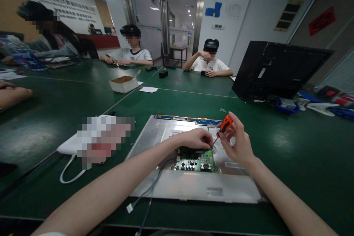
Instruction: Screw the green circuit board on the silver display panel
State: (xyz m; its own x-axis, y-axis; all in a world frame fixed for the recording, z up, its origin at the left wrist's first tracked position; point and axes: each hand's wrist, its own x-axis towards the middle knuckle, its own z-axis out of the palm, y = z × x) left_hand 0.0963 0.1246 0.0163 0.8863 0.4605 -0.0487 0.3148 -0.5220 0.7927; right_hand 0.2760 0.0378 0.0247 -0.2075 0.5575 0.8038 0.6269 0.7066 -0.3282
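Observation:
A green circuit board lies on the silver metal back of a flat display panel. My right hand grips the orange and black handle of a screwdriver, which slants down to the left. Its tip meets the board's upper right corner, where my fingers partly hide it. Over the board's top edge, my left hand has its fingers curled together beside the screwdriver tip. What they pinch, if anything, is hidden. Thin cables run from the board's left side over the panel's front edge, ending in a white connector.
A black monitor casing stands at the right, with a blue tray by it. An open cardboard box sits farther back. Left of the panel is a white pouch-like item, partly blurred. Several people sit around the green table.

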